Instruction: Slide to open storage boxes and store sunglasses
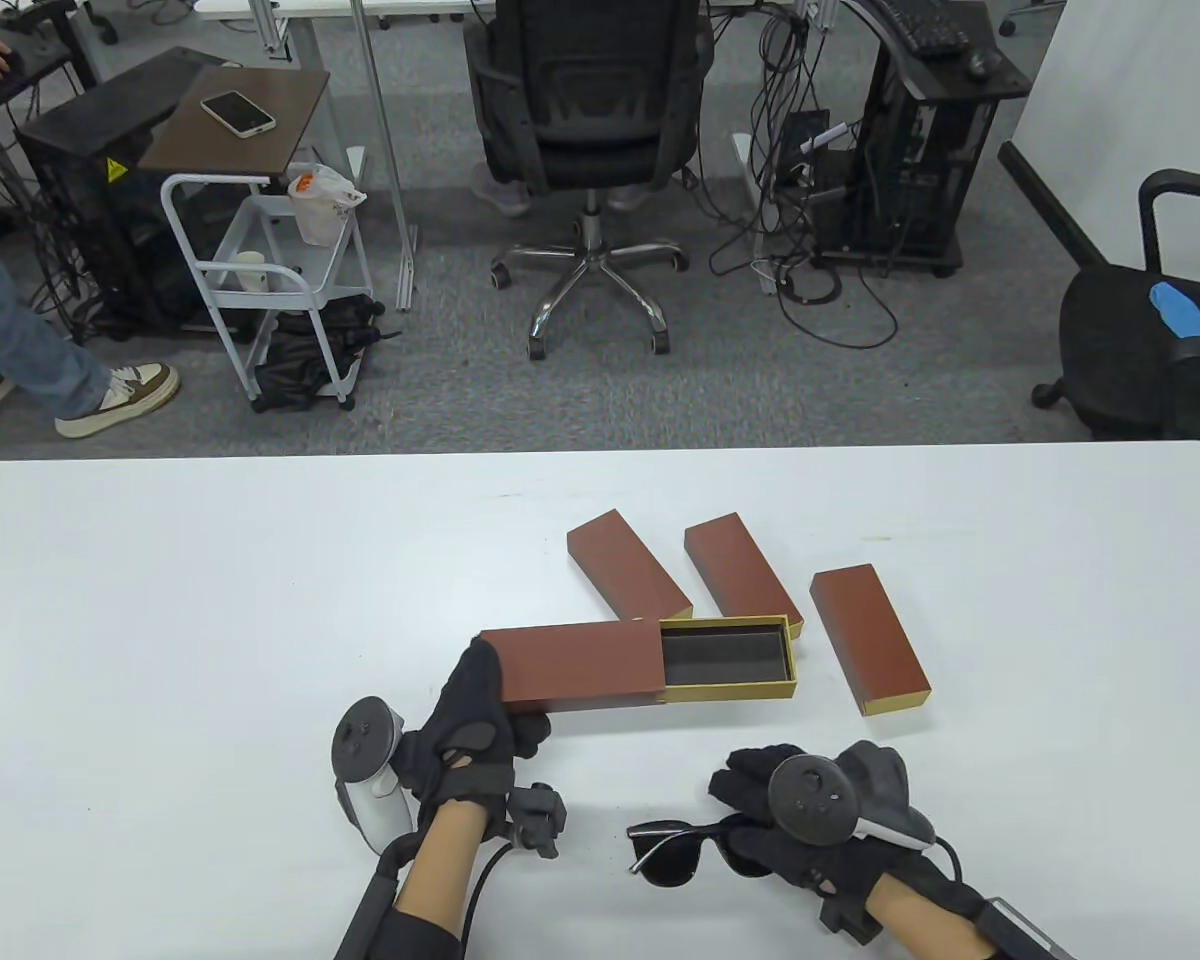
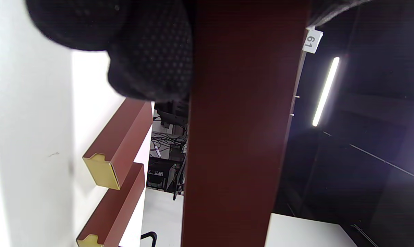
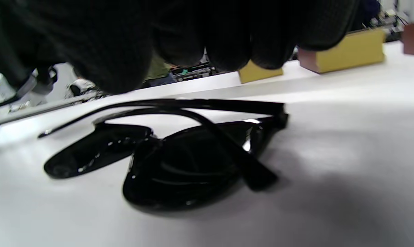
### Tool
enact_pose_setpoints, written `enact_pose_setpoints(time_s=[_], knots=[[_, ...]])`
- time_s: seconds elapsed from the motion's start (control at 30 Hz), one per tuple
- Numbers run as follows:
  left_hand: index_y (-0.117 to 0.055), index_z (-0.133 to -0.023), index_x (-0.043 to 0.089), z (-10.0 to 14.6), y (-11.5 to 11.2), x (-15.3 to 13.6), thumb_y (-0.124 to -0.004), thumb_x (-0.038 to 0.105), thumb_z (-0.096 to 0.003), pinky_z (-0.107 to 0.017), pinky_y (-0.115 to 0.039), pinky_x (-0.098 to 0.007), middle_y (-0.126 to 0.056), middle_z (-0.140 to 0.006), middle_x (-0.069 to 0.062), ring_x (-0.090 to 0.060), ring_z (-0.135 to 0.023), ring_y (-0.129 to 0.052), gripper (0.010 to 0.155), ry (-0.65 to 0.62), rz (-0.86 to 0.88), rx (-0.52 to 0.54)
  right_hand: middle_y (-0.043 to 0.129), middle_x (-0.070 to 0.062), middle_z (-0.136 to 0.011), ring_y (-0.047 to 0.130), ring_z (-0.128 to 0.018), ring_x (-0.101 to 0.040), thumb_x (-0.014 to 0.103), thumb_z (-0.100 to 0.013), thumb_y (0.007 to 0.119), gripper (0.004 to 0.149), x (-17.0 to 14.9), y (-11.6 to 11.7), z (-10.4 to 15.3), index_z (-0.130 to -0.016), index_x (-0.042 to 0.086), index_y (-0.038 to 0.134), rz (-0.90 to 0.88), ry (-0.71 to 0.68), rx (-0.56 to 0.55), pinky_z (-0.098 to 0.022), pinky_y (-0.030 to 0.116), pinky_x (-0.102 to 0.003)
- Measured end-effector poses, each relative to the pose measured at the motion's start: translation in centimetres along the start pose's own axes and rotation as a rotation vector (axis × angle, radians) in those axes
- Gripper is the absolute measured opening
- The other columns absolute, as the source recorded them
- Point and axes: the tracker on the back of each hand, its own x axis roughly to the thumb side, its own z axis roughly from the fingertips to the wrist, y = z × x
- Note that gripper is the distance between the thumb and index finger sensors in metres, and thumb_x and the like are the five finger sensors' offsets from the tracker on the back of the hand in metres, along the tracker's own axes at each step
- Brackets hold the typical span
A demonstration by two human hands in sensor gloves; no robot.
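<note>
Left hand (image 1: 470, 735) grips the left end of the open box (image 1: 580, 668), fingers (image 2: 148, 61) curled round the brown sleeve, pinning it to the white surface (image 1: 210, 600). Box long axis runs left-right; gold-edged drawer (image 1: 728, 655) is slid out to the right, dark lining showing, nothing in it. Far of it sit three more brown boxes: one (image 1: 628, 565) and a second (image 1: 740, 572) angled side by side, the second touching the drawer's far right corner, a third (image 1: 868, 640) just right of the drawer; all look closed. Sunglasses (image 1: 685, 848) lie folded on the near edge of the surface, near and slightly left of the drawer opening, long axis also roughly left-right, so they roughly line up with the drawer already. Right hand (image 1: 810, 810) is on their right end, much the nearer hand. Its fingers (image 3: 193, 37) hang curled over the frame in the right wrist view; can't tell if they've actually pinched it or only touch it. My read: the next move is lift, carry far and a bit right, drop in lengthwise. Readable text: only a small white tag (image 2: 311, 40) in the left wrist view reading "61"; can't tell what it's attached to. No brand seen on boxes or glasses.
</note>
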Motion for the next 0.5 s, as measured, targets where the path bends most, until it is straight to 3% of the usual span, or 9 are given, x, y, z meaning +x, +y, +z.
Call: enact_pose_setpoints(time_s=[0.17, 0.5], knots=[[-0.050, -0.108, 0.015, -0.1, 0.4, -0.4, -0.057, 0.066, -0.0502, -0.030, -0.084, -0.042, -0.094, -0.069, -0.008, -0.016, -0.038, -0.099, 0.077, 0.009, -0.009, 0.019, 0.089, -0.005, -0.082, 0.088, -0.071, -0.033, 0.041, -0.030, 0.090, 0.046, 1.9, 0.9, -0.4, -0.073, 0.030, 0.085, 0.169, -0.048, 0.027, -0.055, 0.076, -0.050], [-0.049, -0.109, 0.015, -0.5, 1.1, -1.0, -0.057, 0.065, -0.0502, -0.031, -0.084, -0.043, -0.093, -0.070, -0.008, -0.017, -0.039, -0.099, 0.078, 0.032, 0.012, 0.031, 0.097, -0.006, -0.069, 0.096, -0.058, -0.030, 0.036, -0.030, 0.091, 0.040, 2.0, 1.6, -0.8, -0.069, 0.027, 0.088, 0.222, -0.027, 0.026, -0.047, 0.081, -0.048]])
